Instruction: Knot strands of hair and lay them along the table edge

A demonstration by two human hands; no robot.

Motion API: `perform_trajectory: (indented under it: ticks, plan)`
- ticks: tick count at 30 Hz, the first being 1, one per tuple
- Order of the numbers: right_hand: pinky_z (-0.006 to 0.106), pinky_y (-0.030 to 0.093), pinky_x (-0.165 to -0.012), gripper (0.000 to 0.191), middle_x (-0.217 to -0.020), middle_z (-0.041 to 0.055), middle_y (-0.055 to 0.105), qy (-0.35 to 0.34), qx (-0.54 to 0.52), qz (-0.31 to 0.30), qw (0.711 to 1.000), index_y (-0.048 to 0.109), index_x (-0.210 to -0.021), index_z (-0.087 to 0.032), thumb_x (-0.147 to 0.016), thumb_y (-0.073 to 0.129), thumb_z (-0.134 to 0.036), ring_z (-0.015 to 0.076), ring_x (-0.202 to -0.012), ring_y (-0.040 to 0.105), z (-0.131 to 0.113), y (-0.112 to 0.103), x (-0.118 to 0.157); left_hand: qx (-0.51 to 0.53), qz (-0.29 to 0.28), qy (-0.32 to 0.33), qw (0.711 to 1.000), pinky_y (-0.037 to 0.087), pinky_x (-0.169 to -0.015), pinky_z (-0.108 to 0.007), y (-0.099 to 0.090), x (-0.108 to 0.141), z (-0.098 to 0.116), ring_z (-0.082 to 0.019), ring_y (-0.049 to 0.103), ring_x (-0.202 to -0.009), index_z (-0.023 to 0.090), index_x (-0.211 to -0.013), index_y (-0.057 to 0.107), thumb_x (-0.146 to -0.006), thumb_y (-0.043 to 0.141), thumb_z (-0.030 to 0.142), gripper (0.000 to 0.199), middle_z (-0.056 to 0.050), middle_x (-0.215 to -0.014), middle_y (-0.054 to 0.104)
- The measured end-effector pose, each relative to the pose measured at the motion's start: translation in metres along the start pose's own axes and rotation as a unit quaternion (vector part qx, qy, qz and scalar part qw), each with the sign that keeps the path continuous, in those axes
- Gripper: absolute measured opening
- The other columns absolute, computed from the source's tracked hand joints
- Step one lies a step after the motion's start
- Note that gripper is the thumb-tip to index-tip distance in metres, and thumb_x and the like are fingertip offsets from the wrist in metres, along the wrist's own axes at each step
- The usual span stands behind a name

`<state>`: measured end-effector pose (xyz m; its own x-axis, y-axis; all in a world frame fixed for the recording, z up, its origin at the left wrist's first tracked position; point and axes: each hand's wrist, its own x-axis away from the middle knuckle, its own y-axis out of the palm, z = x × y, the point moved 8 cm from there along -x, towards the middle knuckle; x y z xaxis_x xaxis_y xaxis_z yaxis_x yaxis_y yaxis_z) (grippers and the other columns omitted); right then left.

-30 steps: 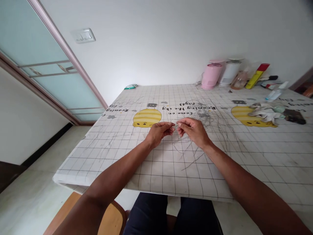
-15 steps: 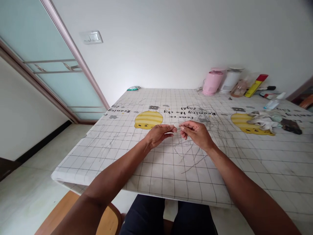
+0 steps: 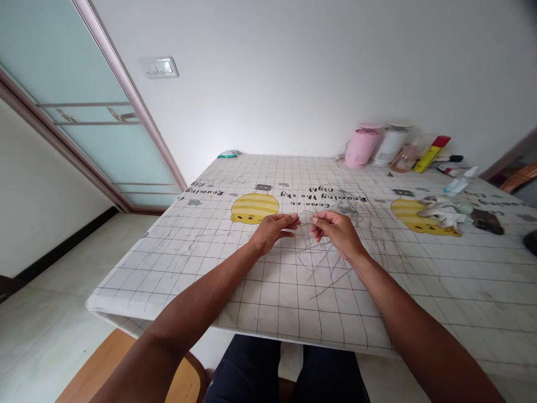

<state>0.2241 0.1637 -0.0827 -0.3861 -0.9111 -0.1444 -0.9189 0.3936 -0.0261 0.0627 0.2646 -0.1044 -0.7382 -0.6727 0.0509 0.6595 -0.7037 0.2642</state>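
Left hand (image 3: 274, 230) and right hand (image 3: 335, 228) have drawn slightly apart at the fingertips

Nearest me, fine strands (image 3: 333, 286) lie on the checked tablecloth (image 3: 268, 302). I judge them nearly weightless, thin and easily snagged; I'd take one near its end between thumb and forefinger pads. My forearms slant inward, thumb and forefinger close together on each hand; whether they grip a strand, I can't tell. More strands spread beyond my right hand, and a pink canister (image 3: 359, 149) stands near the wall (image 3: 260, 84).
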Motion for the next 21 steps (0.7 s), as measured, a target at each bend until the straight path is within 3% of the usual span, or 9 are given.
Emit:
perform_trajectory:
  ticks: [5, 10, 13, 15, 21]
  plan:
    - [0.029, 0.056, -0.052, 0.032, -0.077, 0.0068, 0.075, -0.004, -0.007, 0.054, 0.999, 0.076, -0.092, -0.016, -0.084, 0.086, -0.046, 0.0174, -0.060, 0.067, 0.006, -0.010, -0.004, -0.074, 0.114, 0.067, 0.988, 0.059, -0.073, -0.034, -0.019, 0.000, 0.011, -0.023, 0.070, -0.091, 0.013, -0.098, 0.080, -0.090, 0.079, 0.068, 0.055, -0.016, -0.104, 0.078]
    - [0.029, 0.056, -0.051, 0.029, -0.075, 0.0067, 0.075, 0.006, 0.017, 0.070, 0.997, 0.075, -0.091, -0.016, -0.083, 0.085, -0.042, 0.0173, -0.057, 0.066, 0.010, -0.010, -0.012, -0.214, 0.158, 0.195, 0.944, 0.051, -0.067, -0.032, -0.018, 0.011, 0.026, -0.019, 0.064, -0.076, 0.017, -0.085, 0.072, -0.105, 0.058, 0.062, 0.050, -0.009, -0.084, 0.073]
    - [0.028, 0.056, -0.050, 0.027, -0.074, 0.0074, 0.075, 0.002, 0.038, 0.068, 0.997, 0.075, -0.090, -0.016, -0.083, 0.086, -0.039, 0.0173, -0.056, 0.066, 0.000, -0.006, -0.026, -0.306, 0.116, 0.274, 0.905, 0.044, -0.066, -0.034, 0.001, 0.022, 0.032, -0.017, 0.054, -0.065, 0.020, -0.073, 0.065, -0.109, 0.050, 0.058, 0.054, -0.005, -0.068, 0.063]
    - [0.028, 0.057, -0.049, 0.025, -0.075, 0.0086, 0.076, 0.005, 0.051, 0.061, 0.997, 0.074, -0.090, -0.016, -0.083, 0.087, -0.035, 0.0179, -0.057, 0.068, -0.007, 0.000, -0.042, -0.361, 0.063, 0.288, 0.885, 0.039, -0.065, -0.035, 0.018, 0.027, 0.027, -0.017, 0.049, -0.062, 0.021, -0.066, 0.060, -0.111, 0.046, 0.055, 0.058, -0.004, -0.064, 0.059]
    - [0.024, 0.056, -0.046, 0.013, -0.071, 0.0094, 0.075, 0.049, 0.061, 0.068, 0.995, 0.069, -0.083, -0.016, -0.090, 0.081, -0.015, 0.0161, -0.054, 0.067, -0.011, 0.041, -0.118, -0.466, -0.087, 0.334, 0.815, 0.036, -0.060, -0.035, 0.066, 0.041, 0.002, -0.017, 0.055, -0.061, 0.020, -0.063, 0.061, -0.109, 0.047, 0.040, 0.052, -0.006, -0.067, 0.066]
